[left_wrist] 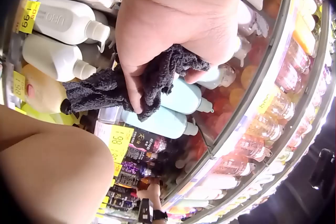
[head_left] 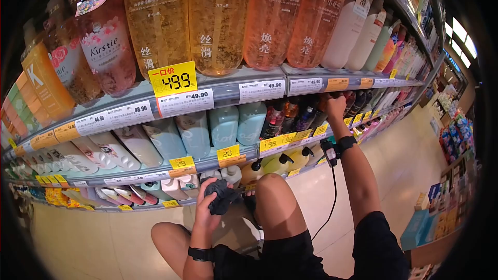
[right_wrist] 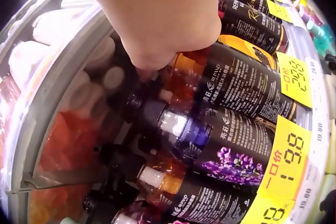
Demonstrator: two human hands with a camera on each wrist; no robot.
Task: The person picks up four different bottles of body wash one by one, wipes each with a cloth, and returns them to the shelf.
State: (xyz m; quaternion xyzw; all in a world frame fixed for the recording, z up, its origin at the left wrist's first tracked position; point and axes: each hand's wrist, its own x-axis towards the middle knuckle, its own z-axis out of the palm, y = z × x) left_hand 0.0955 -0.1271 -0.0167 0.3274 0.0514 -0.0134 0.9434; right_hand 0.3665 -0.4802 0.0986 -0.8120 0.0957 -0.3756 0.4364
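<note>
My left hand (head_left: 206, 213) grips a crumpled black cloth (head_left: 223, 199) in front of the lower shelves. In the left wrist view the cloth (left_wrist: 100, 88) hangs from between fingers and thumb, close in front of pale pump bottles. My right hand (head_left: 336, 106) reaches into the middle shelf among dark-labelled bottles. In the right wrist view that hand (right_wrist: 163, 29) holds the top of an amber body wash bottle (right_wrist: 239, 79) with a black label; its cap and most of the fingers are hidden. Beside it stands a purple-flowered bottle (right_wrist: 231, 145).
Large body wash bottles (head_left: 215, 26) fill the shelf above. Light blue bottles (head_left: 223, 124) stand left of the dark ones. Yellow price tags (head_left: 285, 141) line the shelf edges. A black cable (head_left: 334, 197) hangs from the right wrist. Bent knees (head_left: 277, 205) are close to the bottom shelf.
</note>
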